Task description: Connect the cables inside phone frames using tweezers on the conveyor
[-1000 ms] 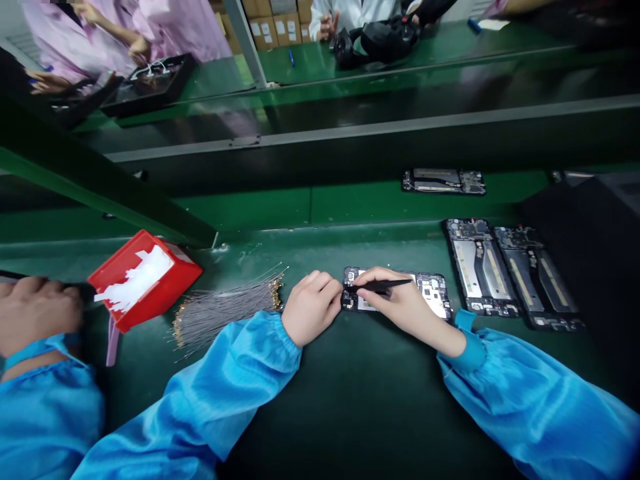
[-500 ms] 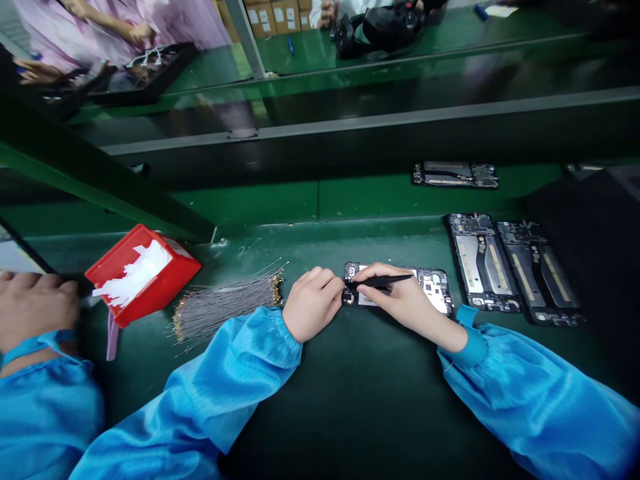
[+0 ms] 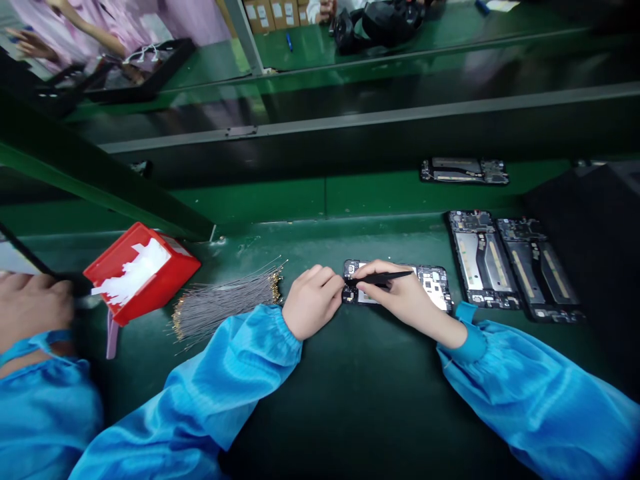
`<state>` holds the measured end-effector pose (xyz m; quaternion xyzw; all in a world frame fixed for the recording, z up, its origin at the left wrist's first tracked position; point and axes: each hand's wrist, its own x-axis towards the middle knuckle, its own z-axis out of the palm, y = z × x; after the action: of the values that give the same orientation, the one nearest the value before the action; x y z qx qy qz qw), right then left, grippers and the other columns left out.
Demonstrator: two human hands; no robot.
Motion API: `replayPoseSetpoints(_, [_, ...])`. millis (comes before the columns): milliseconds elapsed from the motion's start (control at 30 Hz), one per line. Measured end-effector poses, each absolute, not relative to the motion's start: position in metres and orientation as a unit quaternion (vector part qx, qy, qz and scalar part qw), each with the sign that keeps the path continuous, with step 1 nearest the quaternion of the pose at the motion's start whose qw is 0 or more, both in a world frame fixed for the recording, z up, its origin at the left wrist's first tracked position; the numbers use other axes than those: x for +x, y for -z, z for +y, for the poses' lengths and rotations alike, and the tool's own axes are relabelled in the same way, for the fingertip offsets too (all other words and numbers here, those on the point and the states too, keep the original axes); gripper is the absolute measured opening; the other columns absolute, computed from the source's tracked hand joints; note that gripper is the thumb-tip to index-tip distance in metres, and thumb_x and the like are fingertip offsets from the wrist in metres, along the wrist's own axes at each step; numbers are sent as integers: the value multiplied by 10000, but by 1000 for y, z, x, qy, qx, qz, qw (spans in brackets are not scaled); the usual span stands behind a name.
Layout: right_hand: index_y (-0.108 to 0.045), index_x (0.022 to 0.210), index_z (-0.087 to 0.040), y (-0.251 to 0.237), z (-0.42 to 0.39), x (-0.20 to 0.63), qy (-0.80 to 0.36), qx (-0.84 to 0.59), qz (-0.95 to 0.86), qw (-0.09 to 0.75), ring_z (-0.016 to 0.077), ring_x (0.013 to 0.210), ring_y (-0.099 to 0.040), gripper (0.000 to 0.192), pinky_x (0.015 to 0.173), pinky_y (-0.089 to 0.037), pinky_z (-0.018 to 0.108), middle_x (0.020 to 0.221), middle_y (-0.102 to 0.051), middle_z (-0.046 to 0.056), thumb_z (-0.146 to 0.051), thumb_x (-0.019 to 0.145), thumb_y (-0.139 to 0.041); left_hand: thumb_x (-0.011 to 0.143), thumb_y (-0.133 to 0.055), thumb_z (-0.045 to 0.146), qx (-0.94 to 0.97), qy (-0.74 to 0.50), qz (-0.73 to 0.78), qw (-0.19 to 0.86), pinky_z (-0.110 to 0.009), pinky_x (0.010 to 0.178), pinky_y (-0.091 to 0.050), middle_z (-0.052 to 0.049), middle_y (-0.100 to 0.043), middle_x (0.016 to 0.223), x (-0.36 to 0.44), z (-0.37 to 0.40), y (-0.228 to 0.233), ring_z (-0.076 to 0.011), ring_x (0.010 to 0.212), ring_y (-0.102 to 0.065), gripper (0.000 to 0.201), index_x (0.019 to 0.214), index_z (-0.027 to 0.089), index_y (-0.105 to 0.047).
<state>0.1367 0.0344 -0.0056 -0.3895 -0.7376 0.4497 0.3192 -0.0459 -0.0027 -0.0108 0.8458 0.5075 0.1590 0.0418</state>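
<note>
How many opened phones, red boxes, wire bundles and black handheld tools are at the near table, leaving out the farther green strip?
Opened phones: 3 (1 in the middle, 2 at right)
Red boxes: 1
Wire bundles: 1
Black handheld tools: 1
Total: 6

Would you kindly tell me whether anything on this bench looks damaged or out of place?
Yes: the white paper on the red box, toward the left, has ragged edges, as if torn. A few thin cables also stray untidily from their bundle.

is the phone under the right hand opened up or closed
Open: the phone shows bare circuitry on either side of the right hand.
</note>
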Motion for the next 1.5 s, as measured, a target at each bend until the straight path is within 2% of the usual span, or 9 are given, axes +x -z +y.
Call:
replayPoseSetpoints(500, [-543,849,-189,-3,27,128,-336,-300,-845,288,157,747,-545,104,681,-448,303,810,-589,45,-144,820,-454,838,-408,185,846,-131,514,61,-258,630,-387,-23,-518,720,-45,-3,8,-152,704,-444,172,727,165,-537])
replayPoseSetpoints(633, [-524,833,-202,-6,31,140,-338,-327,-821,324,145,750,-545,90,672,-444,280,812,-572,29,-142,808,-461,865,-400,212,847,-132,509,83,-258,688,-402,-24,-532,767,-57,1,5,-148,747,-464,165,807,169,-548])
replayPoseSetpoints(767, [-497,757,-190,-4,37,185,-156,-448,-799,369,160,658,-518,67,617,-407,297,709,-535,26,-141,774,-455,878,-395,214,891,-89,437,80,-263,693,-391,-32,-535,818,-67,2,-3,-148,766,-465,160,856,173,-549])
replayPoseSetpoints(867, [-488,750,-183,3,35,214,-67,-506,-800,316,159,574,-505,45,558,-379,294,654,-540,23,-162,758,-449,880,-386,196,932,-68,353,40,-271,642,-360,-23,-529,798,-59,-3,-9,-146,727,-450,163,839,183,-543])
replayPoseSetpoints(967, [-491,773,-185,7,27,220,-93,-514,-801,293,150,557,-518,54,537,-378,277,658,-555,18,-181,779,-438,887,-358,165,948,-69,310,2,-276,610,-330,-16,-511,751,-45,-8,-12,-143,688,-430,200,790,182,-532])
replayPoseSetpoints(1067, [-493,801,-189,4,18,210,-185,-493,-794,304,142,594,-538,54,555,-400,264,708,-563,20,-194,808,-440,887,-358,160,951,-73,300,1,-270,612,-328,-17,-498,737,-34,-10,-12,-140,679,-422,203,766,173,-522])
replayPoseSetpoints(1233, [-528,881,-208,-1,3,204,-334,-436,-766,333,172,806,-564,71,722,-449,314,861,-567,46,-216,830,-479,869,-394,172,951,-68,302,-6,-281,616,-326,-23,-497,738,-24,-7,-8,-146,682,-425,175,741,165,-513])
replayPoseSetpoints(1300, [-550,883,-215,0,-4,207,-357,-427,-754,349,183,856,-564,78,770,-449,343,896,-579,50,-207,820,-503,858,-399,170,952,-72,298,-2,-287,629,-328,-26,-503,753,-20,-6,-6,-151,702,-434,159,748,166,-513])
replayPoseSetpoints(1500, [-587,866,-214,6,-18,213,-392,-435,-721,369,184,825,-585,91,750,-466,342,860,-616,43,-181,790,-552,833,-401,173,949,-84,304,24,-288,630,-332,-25,-504,758,-6,-2,-2,-159,709,-434,132,813,179,-531])
